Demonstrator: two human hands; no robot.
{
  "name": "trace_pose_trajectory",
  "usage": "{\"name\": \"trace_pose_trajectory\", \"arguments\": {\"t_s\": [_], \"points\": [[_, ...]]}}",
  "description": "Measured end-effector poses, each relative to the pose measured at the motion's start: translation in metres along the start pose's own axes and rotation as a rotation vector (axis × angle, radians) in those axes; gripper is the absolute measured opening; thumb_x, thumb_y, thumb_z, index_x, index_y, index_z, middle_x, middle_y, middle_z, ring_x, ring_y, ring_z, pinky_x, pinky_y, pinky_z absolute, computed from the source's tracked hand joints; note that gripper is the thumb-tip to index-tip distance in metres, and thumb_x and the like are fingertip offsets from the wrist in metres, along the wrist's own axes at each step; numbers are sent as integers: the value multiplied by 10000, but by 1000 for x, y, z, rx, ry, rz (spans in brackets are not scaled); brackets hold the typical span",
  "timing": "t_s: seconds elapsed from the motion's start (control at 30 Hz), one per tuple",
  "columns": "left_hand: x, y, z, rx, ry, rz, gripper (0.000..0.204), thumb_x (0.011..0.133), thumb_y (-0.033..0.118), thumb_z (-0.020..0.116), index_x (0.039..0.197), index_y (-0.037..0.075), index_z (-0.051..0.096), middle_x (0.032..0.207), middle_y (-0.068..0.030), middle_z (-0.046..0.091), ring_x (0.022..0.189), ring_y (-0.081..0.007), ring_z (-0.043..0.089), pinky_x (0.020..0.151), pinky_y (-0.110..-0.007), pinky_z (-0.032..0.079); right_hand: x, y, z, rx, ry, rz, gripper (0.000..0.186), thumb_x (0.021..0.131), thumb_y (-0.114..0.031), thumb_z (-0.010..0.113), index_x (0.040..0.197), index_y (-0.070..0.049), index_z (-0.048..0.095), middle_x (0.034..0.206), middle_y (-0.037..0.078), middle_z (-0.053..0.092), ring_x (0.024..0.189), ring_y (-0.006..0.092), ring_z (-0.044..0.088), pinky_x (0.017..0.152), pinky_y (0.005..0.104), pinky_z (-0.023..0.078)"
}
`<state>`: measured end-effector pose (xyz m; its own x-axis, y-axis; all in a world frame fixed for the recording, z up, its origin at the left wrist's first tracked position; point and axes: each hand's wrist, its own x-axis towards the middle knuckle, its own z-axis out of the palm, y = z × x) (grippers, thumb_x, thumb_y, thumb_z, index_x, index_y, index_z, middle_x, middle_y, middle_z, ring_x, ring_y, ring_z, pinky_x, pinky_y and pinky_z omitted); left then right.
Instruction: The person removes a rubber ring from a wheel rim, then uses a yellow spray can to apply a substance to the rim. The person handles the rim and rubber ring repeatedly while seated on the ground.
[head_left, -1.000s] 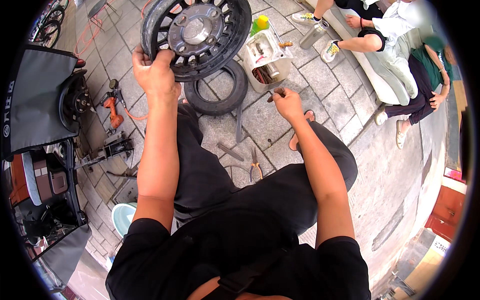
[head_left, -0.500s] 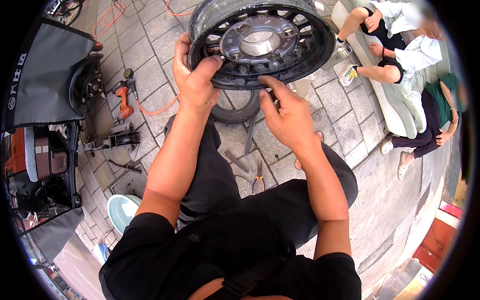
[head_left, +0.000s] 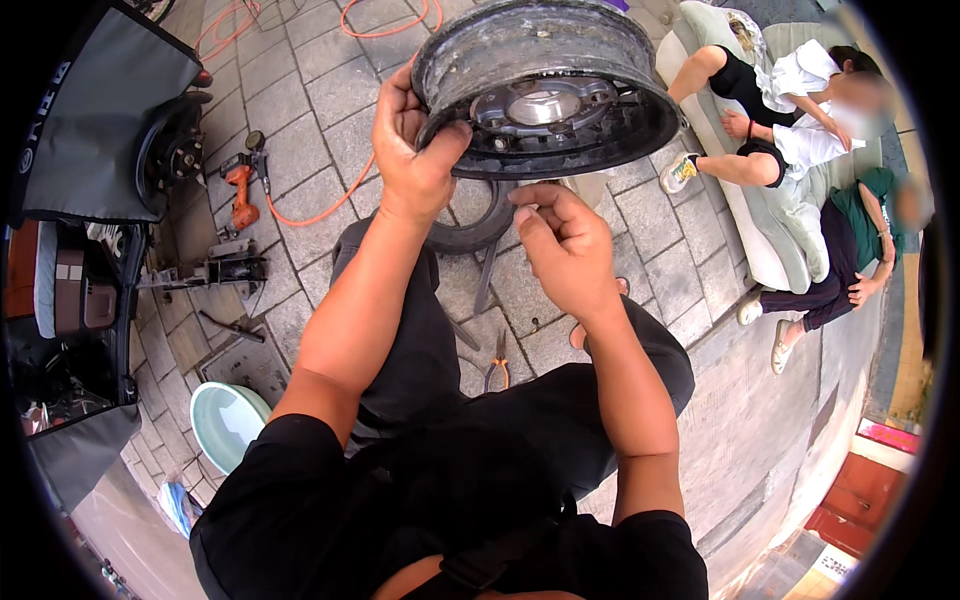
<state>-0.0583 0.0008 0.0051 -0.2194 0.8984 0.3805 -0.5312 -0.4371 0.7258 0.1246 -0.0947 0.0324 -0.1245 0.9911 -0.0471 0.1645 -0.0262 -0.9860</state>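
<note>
A black, worn wheel rim (head_left: 540, 60) is held up, tilted so its hub and spokes show on the near side. My left hand (head_left: 418, 150) grips its left edge, thumb over the near lip and fingers around the outside. Just below the lowest part of the lip, apart from it, is my right hand (head_left: 565, 245). Its fingers are curled, index finger and thumb drawn close together; anything between them is too small to make out. Behind the right hand a black tire (head_left: 475, 235) lies on the paving, with a flat metal bar (head_left: 487, 280) against it.
Orange-handled pliers (head_left: 498, 372) lie between my legs. To the left are an orange power tool (head_left: 240, 195), an orange hose (head_left: 325, 212), a metal jack-like device (head_left: 215, 270), a pale green basin (head_left: 228, 425) and a vehicle (head_left: 100, 130). Two people sit on a pale sofa (head_left: 735, 215) at the right.
The rim has shifted right and tipped, showing more of its outer barrel, with my left hand still on it. My right fingertips have come off the lip, dropped slightly and curled in.
</note>
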Motion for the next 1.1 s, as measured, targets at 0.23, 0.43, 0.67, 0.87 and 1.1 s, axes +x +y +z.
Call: {"name": "trace_pose_trajectory", "arguments": {"t_s": [0.23,0.43,0.67,0.87,1.1], "points": [[0,-2,-3,-310,-26,-201,523,819,24,560,1339,-29,582,1204,-144,703,1121,-267,700,1032,-408,562,14,29,-87,-13,-49,131,509,929,-264,880,1304,6,667,1130,81,739,942,147,668,816,320,560],[0,-22,4,-444,-95,-333,568,845,23,522,1404,-51,590,1303,-182,716,1226,-335,698,1108,-488,558,22,28,-86,252,-46,-48,598,843,-68,921,1370,-1,647,1238,48,717,1113,173,673,1012,341,543],[6,-25,19,-440,-193,-298,539,819,19,539,1345,-73,608,1267,-189,717,1210,-342,689,1121,-487,532,29,46,-103,47,-69,-57,554,858,5,882,1362,6,652,1283,45,701,1140,154,659,1023,335,536],[4,-29,16,-431,-200,-299,600,811,29,565,1404,-55,588,1300,-174,718,1234,-328,690,1130,-473,533,31,43,-94,144,-6,-147,476,862,-35,882,1299,4,698,1189,43,749,1092,145,663,979,328,544],[-1,-30,15,-509,-101,-336,852,736,-59,577,1564,113,465,1331,-137,679,1261,-322,656,1139,-477,516,33,45,-97,26,29,-159,495,854,-25,872,1307,-1,675,1174,62,734,1104,176,659,995,349,531]]}}
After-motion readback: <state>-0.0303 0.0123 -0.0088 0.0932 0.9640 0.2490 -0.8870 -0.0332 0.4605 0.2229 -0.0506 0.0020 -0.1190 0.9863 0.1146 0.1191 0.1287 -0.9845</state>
